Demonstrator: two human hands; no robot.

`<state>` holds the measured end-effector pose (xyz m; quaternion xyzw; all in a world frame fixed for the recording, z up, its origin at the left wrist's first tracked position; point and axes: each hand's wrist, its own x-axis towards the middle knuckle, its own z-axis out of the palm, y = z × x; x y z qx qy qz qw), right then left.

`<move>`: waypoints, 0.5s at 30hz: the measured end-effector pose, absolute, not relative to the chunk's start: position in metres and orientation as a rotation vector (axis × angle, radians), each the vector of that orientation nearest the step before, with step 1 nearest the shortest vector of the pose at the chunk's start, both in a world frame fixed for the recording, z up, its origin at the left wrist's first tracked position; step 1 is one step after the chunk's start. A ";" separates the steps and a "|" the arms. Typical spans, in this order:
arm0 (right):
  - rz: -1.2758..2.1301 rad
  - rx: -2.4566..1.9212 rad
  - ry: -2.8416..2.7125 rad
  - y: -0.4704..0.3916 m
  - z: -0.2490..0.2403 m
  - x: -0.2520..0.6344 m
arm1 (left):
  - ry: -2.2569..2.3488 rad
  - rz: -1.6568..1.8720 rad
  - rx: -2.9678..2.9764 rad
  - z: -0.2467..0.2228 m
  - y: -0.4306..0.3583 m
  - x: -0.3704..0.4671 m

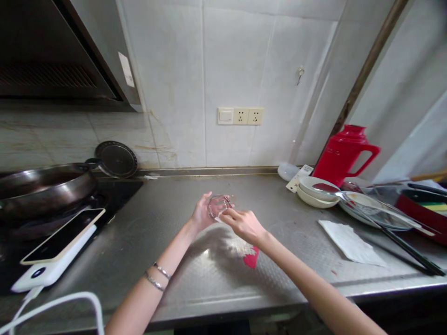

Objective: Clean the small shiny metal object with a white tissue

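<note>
A glass is held over the desk in the cupped left hand; the right hand is curled at its rim, its grip unclear.

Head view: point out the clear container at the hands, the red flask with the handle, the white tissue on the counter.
Clear container (pixel 217 205): head view, middle of its visible round opening.
Red flask (pixel 335 159): head view, body, left of the handle.
White tissue (pixel 351 242): head view, middle of its upper face.
</note>
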<state>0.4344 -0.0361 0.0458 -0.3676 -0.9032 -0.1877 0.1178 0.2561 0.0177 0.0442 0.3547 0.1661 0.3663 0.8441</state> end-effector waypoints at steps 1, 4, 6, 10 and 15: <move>-0.611 -0.973 -2.732 -0.035 0.053 0.440 | 0.375 0.735 0.762 0.044 0.020 0.253; -0.755 -0.722 -2.891 -0.031 0.071 0.450 | 0.488 0.641 0.780 0.042 0.023 0.250; -0.796 -0.634 -2.919 -0.028 0.078 0.452 | 0.563 0.637 0.779 0.039 0.022 0.253; -0.767 -0.758 -2.896 -0.028 0.082 0.453 | 0.557 0.803 0.786 0.036 0.017 0.266; -0.581 -1.126 -2.750 -0.037 0.069 0.448 | 0.527 1.004 0.748 0.035 0.012 0.276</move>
